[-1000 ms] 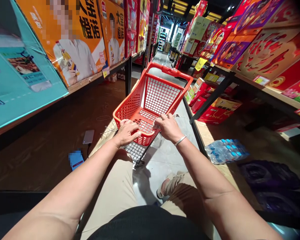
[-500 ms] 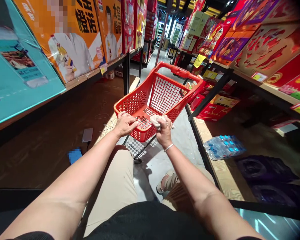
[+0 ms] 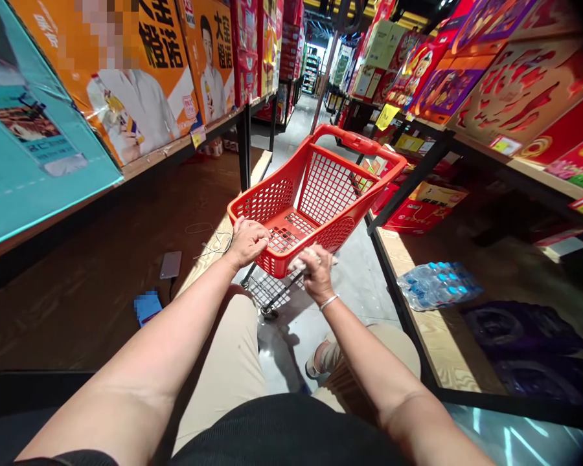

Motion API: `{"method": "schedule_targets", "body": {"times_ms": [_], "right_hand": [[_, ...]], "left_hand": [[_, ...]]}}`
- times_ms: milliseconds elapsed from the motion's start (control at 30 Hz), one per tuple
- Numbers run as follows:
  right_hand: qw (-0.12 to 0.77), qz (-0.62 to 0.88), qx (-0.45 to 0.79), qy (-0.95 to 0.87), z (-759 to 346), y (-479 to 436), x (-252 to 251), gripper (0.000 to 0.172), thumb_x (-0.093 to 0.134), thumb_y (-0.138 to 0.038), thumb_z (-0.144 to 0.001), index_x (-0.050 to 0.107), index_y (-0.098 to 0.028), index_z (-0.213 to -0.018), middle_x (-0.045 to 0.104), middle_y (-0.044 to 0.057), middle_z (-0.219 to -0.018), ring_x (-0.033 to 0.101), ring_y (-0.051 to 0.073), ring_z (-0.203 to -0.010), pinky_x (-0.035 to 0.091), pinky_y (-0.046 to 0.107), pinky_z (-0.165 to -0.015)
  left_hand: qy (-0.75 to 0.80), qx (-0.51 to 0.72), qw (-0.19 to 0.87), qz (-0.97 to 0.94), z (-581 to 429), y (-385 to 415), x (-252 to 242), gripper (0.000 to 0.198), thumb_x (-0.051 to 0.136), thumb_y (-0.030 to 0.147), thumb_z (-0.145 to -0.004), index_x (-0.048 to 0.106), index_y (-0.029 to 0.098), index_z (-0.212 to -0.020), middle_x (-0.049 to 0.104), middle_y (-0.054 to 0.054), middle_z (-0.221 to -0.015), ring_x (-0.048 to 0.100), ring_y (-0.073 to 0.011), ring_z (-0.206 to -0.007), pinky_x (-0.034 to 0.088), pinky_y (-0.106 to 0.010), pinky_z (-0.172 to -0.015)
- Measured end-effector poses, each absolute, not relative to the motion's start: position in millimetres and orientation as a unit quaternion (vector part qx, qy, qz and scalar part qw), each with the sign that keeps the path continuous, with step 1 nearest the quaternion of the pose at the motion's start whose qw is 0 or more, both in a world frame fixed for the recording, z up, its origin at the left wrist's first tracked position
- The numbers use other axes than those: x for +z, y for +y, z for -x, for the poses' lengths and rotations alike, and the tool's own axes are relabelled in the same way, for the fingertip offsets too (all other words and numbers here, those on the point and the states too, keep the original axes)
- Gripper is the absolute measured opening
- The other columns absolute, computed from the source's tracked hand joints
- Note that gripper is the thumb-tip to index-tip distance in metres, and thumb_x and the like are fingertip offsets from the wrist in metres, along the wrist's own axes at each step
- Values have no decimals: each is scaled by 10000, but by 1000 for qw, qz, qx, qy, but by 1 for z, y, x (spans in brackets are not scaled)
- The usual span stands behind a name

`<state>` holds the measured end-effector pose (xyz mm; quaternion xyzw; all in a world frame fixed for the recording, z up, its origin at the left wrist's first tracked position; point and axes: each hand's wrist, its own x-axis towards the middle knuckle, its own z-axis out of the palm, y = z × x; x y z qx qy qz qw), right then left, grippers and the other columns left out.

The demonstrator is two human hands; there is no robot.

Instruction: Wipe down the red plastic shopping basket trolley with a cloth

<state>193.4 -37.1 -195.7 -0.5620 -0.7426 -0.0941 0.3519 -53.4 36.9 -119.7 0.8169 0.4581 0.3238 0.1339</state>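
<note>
A red plastic shopping cart (image 3: pixel 339 234) stands in the aisle with its near end toward me and its handle at the far end. My left hand (image 3: pixel 249 243) grips the rim at the near left corner, fingers curled over it. A crumpled off-white cloth (image 3: pixel 297 264) is bunched in my right hand (image 3: pixel 318 275), whose fingers are closed around it. That hand holds the cloth against the outside of the basket near its front right corner. The basket's grid floor is visible, and part of the cloth is hidden by my fingers.
Shelves flank the aisle closely, with orange boxes (image 3: pixel 136 84) at left and red gift boxes (image 3: pixel 519 97) at right. A power bank (image 3: pixel 170 265) and a cable lie on the lower left shelf. Wrapped water bottles (image 3: pixel 437 286) lie on the lower right shelf.
My right hand and the cloth have moved down from the cart's rim to the outside of the basket. The cart appears slightly further right; my left hand stays on its corner.
</note>
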Motion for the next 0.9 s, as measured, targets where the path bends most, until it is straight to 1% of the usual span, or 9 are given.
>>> {"method": "schedule_targets", "body": {"times_ms": [100, 167, 267, 400, 500, 633, 700, 767, 900], "right_hand": [[454, 596, -126, -650, -202, -13, -167, 330, 509, -195, -900, 689, -275, -1164, 459, 110, -1370, 489, 289, -1278, 454, 506, -1063], [475, 614, -125, -619, -203, -5, -172, 345, 497, -173, -880, 673, -264, -1164, 453, 123, -1364, 499, 281, -1263, 461, 514, -1039], [418, 624, -92, -654, -195, -17, -208, 406, 498, -102, -777, 669, -226, -1124, 510, 126, -1278, 523, 297, -1201, 495, 521, -971], [328, 552, -37, -766, -179, -56, -234, 400, 536, -58, -685, 720, -257, -979, 611, 71, -1099, 594, 257, -1027, 547, 414, -878], [327, 506, -30, -797, -181, -66, -193, 426, 572, -90, -733, 731, -275, -1082, 604, 77, -1225, 578, 267, -1126, 532, 415, -944], [337, 461, -90, -816, -202, -38, -101, 391, 571, -171, -863, 700, -289, -1213, 528, 90, -1382, 477, 293, -1292, 441, 488, -1066], [296, 502, -106, -806, -210, -17, -65, 376, 562, -171, -896, 690, -287, -1230, 531, 102, -1391, 445, 305, -1285, 425, 497, -1050], [211, 547, -87, -805, -208, -1, -42, 313, 575, -202, -917, 702, -281, -1192, 581, 111, -1307, 469, 304, -1195, 432, 479, -1000], [34, 529, -50, -847, -164, -3, -28, 210, 602, -282, -925, 733, -289, -1089, 634, 88, -1101, 513, 275, -1022, 423, 471, -952]], "left_hand": [[467, 329, 129, -811, 51, 36, -121, 231, 460, 289, -829, 680, 266, -894, 729, -14, -1081, 539, -258, -1173, 100, -615, -1233], [469, 332, 125, -809, 50, 37, -123, 289, 456, 286, -827, 682, 264, -1005, 713, -29, -1141, 527, -267, -1197, 105, -612, -1235], [469, 342, 116, -806, 50, 38, -125, 373, 445, 277, -832, 665, 241, -1131, 689, -55, -1206, 510, -280, -1218, 134, -601, -1227], [466, 336, 111, -811, 51, 38, -126, 446, 459, 277, -836, 633, 239, -1245, 672, -67, -1230, 492, -290, -1221, 178, -584, -1210], [464, 335, 109, -813, 52, 38, -127, 485, 452, 281, -842, 618, 241, -1295, 662, -72, -1243, 485, -295, -1230, 181, -578, -1209], [468, 345, 104, -807, 51, 38, -130, 516, 440, 290, -841, 606, 246, -1327, 655, -69, -1260, 481, -295, -1233, 175, -580, -1215], [463, 347, 107, -809, 50, 38, -131, 524, 438, 295, -844, 597, 254, -1341, 659, -63, -1260, 484, -293, -1222, 174, -587, -1218], [457, 348, 108, -811, 49, 37, -132, 523, 431, 296, -855, 590, 257, -1351, 666, -59, -1248, 490, -287, -1211, 162, -592, -1226], [472, 349, 97, -804, 48, 36, -135, 520, 426, 299, -862, 588, 244, -1353, 660, -70, -1233, 491, -285, -1224, 135, -592, -1243]]}}
